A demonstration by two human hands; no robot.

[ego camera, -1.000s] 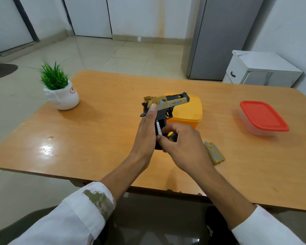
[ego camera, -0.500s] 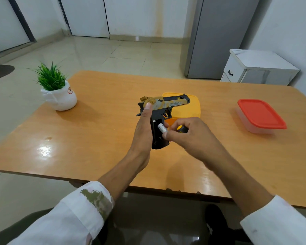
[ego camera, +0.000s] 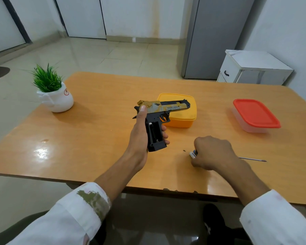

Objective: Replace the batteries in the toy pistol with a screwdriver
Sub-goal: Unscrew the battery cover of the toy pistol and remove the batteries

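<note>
My left hand (ego camera: 140, 133) grips the toy pistol (ego camera: 166, 107) by its black handle and holds it upright above the table, its tan barrel pointing right. The battery compartment (ego camera: 155, 132) in the handle is uncovered and faces me. My right hand (ego camera: 214, 152) rests low on the table to the right of the pistol, fingers closed on a small battery (ego camera: 193, 154) that peeks out at the fingertips. The screwdriver's metal shaft (ego camera: 253, 159) sticks out to the right from under this hand. A tiny dark screw (ego camera: 184, 150) lies just left of the battery.
A yellow lidded box (ego camera: 184, 121) stands right behind the pistol. A clear box with a red lid (ego camera: 256, 113) is at the right, and a potted plant (ego camera: 55, 98) at the left corner of the orange table (ego camera: 95, 138). A white cabinet (ego camera: 251, 68) stands beyond.
My right hand drew a battery out of the pistol's handle and carried it down and right to the table. The left hand kept holding the pistol, tilting it slightly.
</note>
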